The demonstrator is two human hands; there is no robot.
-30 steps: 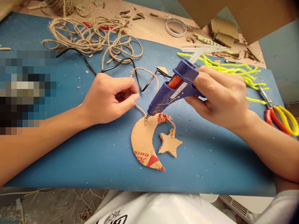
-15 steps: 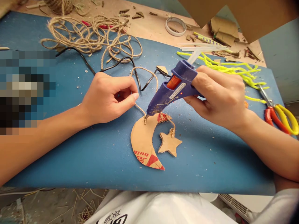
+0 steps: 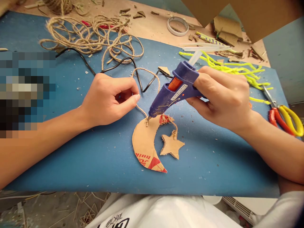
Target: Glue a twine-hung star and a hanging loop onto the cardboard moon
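My right hand (image 3: 223, 98) grips a blue hot glue gun (image 3: 174, 90), its nozzle touching the top tip of a cardboard crescent moon (image 3: 144, 145) lying on the blue board (image 3: 95, 158). My left hand (image 3: 109, 98) pinches a loop of jute twine (image 3: 152, 74) just left of the nozzle, where the twine meets the moon. A small cardboard star (image 3: 172, 145) hangs from the moon's other tip by a short piece of twine. The gun's black cord (image 3: 85, 61) runs off to the left.
A tangle of jute rope (image 3: 90, 34) lies at the back left. Yellow pipe cleaners (image 3: 237, 69) and clear glue sticks (image 3: 204, 47) lie at the back right, red-and-yellow scissors (image 3: 285, 118) at the right edge. A tape ring (image 3: 177, 26) and cardboard scraps (image 3: 225, 30) sit behind the board.
Nothing has visibly changed apart from a slight shift of the view; both hands hold their places.
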